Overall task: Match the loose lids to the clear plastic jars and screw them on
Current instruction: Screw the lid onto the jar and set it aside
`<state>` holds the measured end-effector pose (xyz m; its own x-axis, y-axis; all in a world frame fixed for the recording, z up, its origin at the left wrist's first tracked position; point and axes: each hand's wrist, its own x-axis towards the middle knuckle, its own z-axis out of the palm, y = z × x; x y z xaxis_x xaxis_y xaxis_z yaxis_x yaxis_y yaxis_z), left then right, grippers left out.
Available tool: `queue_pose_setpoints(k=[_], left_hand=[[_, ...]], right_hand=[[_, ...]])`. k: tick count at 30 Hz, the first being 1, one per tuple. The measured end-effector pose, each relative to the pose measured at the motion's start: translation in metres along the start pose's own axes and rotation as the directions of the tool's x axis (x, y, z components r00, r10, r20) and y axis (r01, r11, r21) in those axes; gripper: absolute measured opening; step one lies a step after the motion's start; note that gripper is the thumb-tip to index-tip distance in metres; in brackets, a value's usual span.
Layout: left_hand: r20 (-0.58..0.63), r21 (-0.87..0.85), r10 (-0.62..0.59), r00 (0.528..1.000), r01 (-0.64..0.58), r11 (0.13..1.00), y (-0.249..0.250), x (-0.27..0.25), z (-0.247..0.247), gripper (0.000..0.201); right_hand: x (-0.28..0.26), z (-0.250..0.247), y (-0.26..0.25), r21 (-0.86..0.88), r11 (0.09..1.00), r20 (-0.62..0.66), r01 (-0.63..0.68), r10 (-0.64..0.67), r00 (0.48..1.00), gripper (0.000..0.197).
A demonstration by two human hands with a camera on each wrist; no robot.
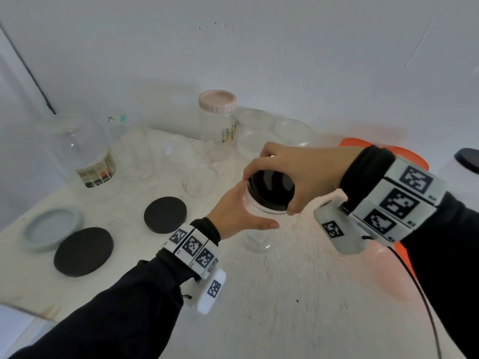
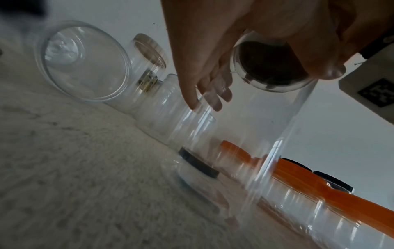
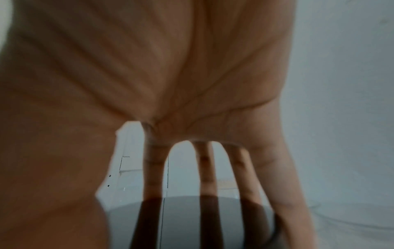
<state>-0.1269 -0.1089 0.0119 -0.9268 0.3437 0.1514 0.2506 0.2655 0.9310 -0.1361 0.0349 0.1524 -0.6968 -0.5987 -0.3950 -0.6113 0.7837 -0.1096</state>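
R grip (image 1: 298, 167) closed from above round glossy black round lid (image 1: 270, 189), which sits on mouth of upright clear plastic jar (image 1: 255, 240), mid white table (image 1: 285, 307). L grip (image 1: 233, 213) clasps jar just below lid, thumb in front.

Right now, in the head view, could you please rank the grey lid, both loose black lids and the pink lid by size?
Grey lid and nearer black lid: alike.
Farther black lid.
Pink lid, farthest away, so unsure.
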Motion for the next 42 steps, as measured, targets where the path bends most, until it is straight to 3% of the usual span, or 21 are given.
queue_pose_setpoints(k=[10,23,28,32,34,36,38,40,42], left_hand=[[0.072,-0.001,-0.019,0.997,0.019,1.000,-0.002,0.004,-0.004,0.075],[0.079,0.020,0.002,0.997,-0.003,1.000,0.001,0.003,-0.005,0.070],[0.061,-0.015,0.012,0.998,-0.011,1.000,0.001,0.001,-0.004,0.073],[0.078,-0.048,0.023,0.997,-0.020,0.999,0.002,0.000,-0.004,0.073],[0.091,-0.047,0.022,0.996,-0.017,0.999,0.002,0.000,-0.005,0.074],[0.100,-0.019,0.020,0.995,-0.018,1.000,0.002,0.001,-0.006,0.075],[0.097,0.016,0.019,0.995,-0.020,1.000,0.003,0.002,-0.006,0.073],[0.100,0.025,0.010,0.995,-0.012,1.000,0.002,0.001,-0.006,0.071],[0.091,0.018,0.010,0.996,-0.011,1.000,0.002,0.001,-0.005,0.070]], right_hand=[[0.001,0.001,0.001,0.046,0.997,0.014,0.060,-0.060,0.998,0.080],[0.005,-0.001,-0.004,-0.087,0.995,-0.037,0.046,-0.049,0.998,0.074],[0.005,0.007,-0.007,-0.103,0.994,-0.152,-0.037,0.020,0.988,0.066],[0.004,0.017,-0.016,-0.078,0.986,-0.295,-0.149,0.120,0.948,0.063],[0.003,0.014,-0.018,-0.126,0.972,-0.264,-0.197,0.159,0.951,0.068],[0.000,0.006,-0.015,-0.155,0.971,-0.097,-0.184,0.171,0.981,0.075],[-0.003,-0.004,-0.014,-0.106,0.991,0.078,-0.086,0.094,0.993,0.084],[-0.002,-0.005,-0.014,-0.097,0.995,0.095,-0.002,0.011,0.995,0.084],[0.001,-0.002,-0.014,-0.110,0.994,0.009,-0.017,0.018,1.000,0.073]])
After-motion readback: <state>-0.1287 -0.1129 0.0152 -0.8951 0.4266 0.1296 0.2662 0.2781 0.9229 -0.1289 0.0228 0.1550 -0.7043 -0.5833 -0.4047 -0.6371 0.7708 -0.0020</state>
